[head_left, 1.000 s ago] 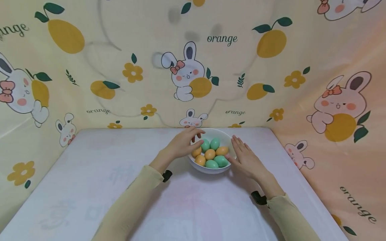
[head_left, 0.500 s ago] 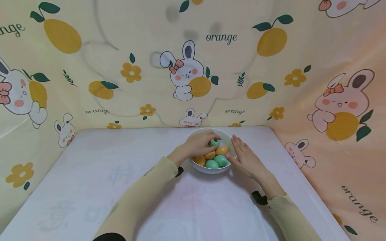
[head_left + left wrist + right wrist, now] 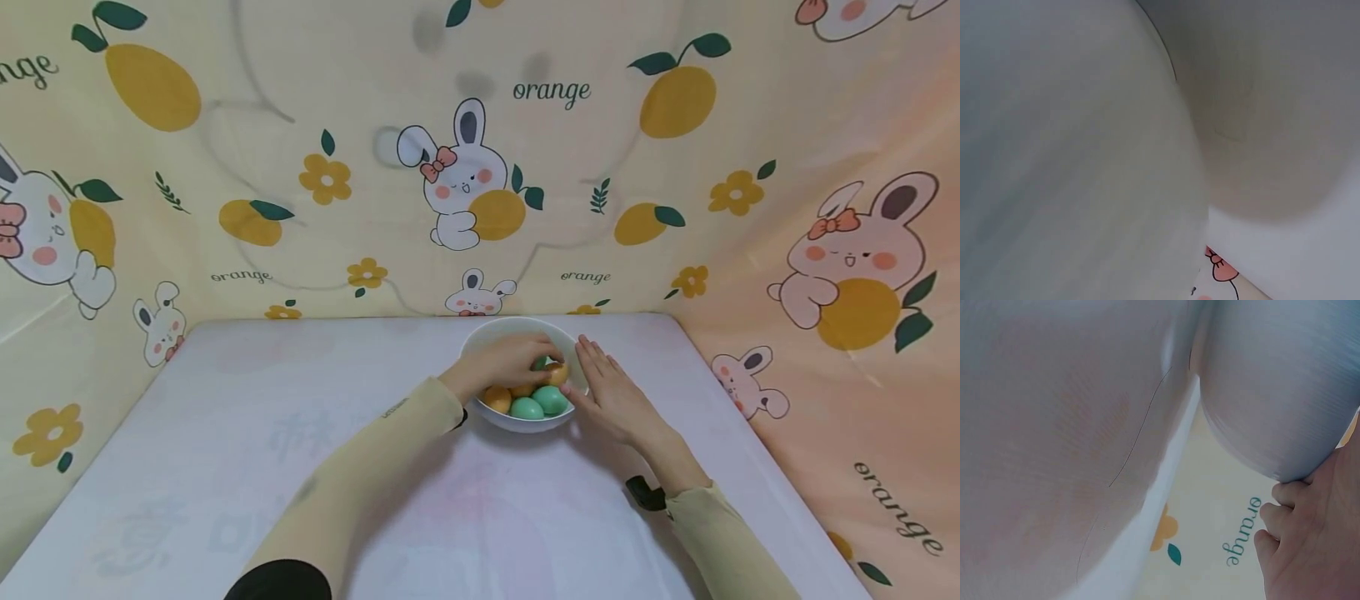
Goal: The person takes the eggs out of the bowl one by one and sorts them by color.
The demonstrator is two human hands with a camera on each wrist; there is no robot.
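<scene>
A white bowl (image 3: 495, 423) holds several egg-shaped pieces in orange and green. My left hand (image 3: 504, 360) reaches over its left rim, with thumb and fingertips around an orange egg (image 3: 557, 374) on the right side. A bit of green shows between those fingers, and the back of the hand hides the eggs below it. Nearer the front lie two green eggs (image 3: 527, 408) and another orange egg (image 3: 497, 399). My right hand (image 3: 617, 400) rests against the bowl's right side, fingers straight, thumb at the rim. In the right wrist view its fingertips (image 3: 1275, 515) meet the bowl's wall (image 3: 1260, 394).
The bowl stands near the back edge of a table with a white cover (image 3: 420, 517). A cloth (image 3: 360, 100) printed with rabbits and oranges hangs behind and along both sides. A dark round shape (image 3: 279, 579) overlaps my left sleeve at the bottom.
My left hand has moved right and deeper over the bowl, from the left rim, past the green eggs, to the orange egg on the right. My right hand has kept its place.
</scene>
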